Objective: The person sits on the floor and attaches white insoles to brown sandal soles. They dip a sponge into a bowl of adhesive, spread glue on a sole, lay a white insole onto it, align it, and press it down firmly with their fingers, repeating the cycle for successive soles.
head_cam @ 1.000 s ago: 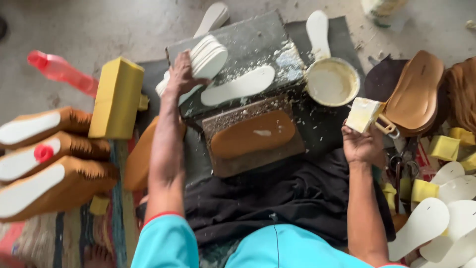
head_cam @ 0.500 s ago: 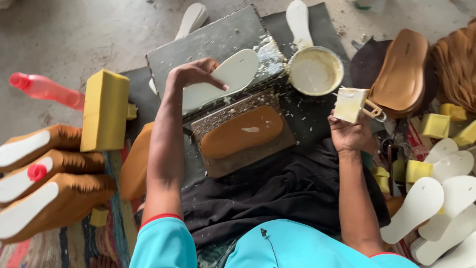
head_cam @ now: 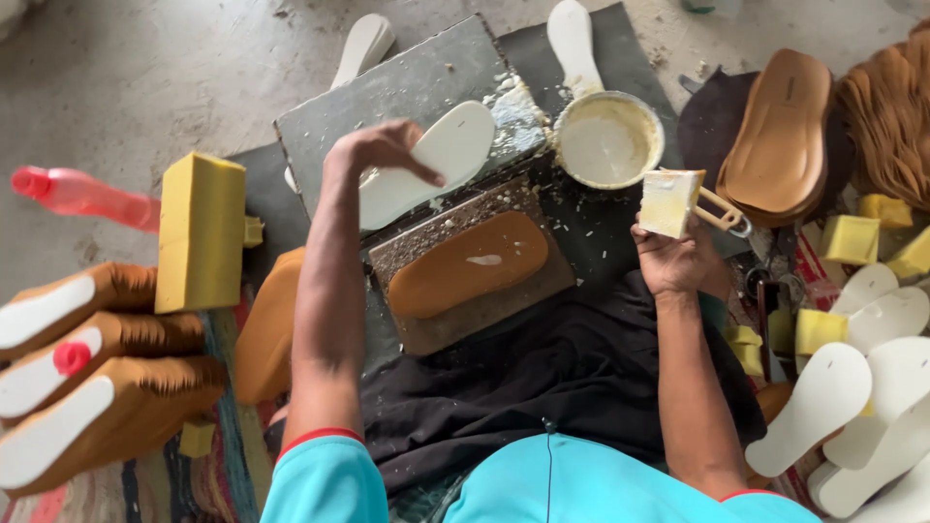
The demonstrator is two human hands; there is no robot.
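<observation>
At the far left we see a pink bottle (head_cam: 82, 194) and a yellow block (head_cam: 200, 232) on the floor. Our left hand (head_cam: 380, 150) has its grip clenched on a white insole (head_cam: 426, 165), held over the grey slab (head_cam: 407, 92), just above a brown insole (head_cam: 468, 264) lying on the board (head_cam: 465, 310). Our right hand (head_cam: 678, 260), beside the glue bowl (head_cam: 608, 142), grips a sponge (head_cam: 668, 201) on a clip.

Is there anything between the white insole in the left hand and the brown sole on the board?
Nothing visible. The left hand holds the white insole just above and behind the brown sole; only bare board lies between them.
</observation>
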